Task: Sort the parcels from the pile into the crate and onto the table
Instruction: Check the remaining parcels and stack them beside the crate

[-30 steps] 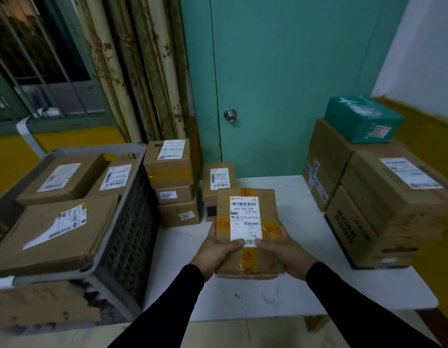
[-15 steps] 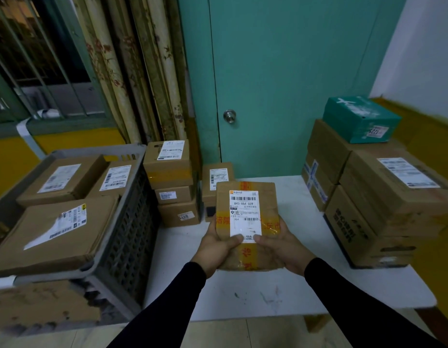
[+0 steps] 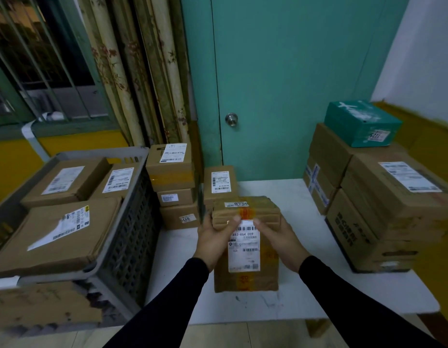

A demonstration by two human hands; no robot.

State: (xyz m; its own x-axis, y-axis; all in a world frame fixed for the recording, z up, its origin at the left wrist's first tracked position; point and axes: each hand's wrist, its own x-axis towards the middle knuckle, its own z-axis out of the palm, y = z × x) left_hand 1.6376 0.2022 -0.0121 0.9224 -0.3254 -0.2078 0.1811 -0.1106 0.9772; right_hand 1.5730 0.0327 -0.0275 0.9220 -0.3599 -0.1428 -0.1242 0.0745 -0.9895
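1. Two hands grip one taped cardboard parcel [image 3: 245,257]: left hand [image 3: 214,241] and right hand [image 3: 284,241] clasp its sides, thumbs on its white label.
2. Beneath it lies the white tabletop [image 3: 280,307].
3. Left, a grey crate [image 3: 132,222] holds three parcels.
4. Behind, a small parcel stack [image 3: 174,187]; right, a larger pile [image 3: 383,202] topped by a teal box [image 3: 362,123].

Both hands [image 3: 248,243] grip one parcel [image 3: 245,277] — above the table [image 3: 305,292].
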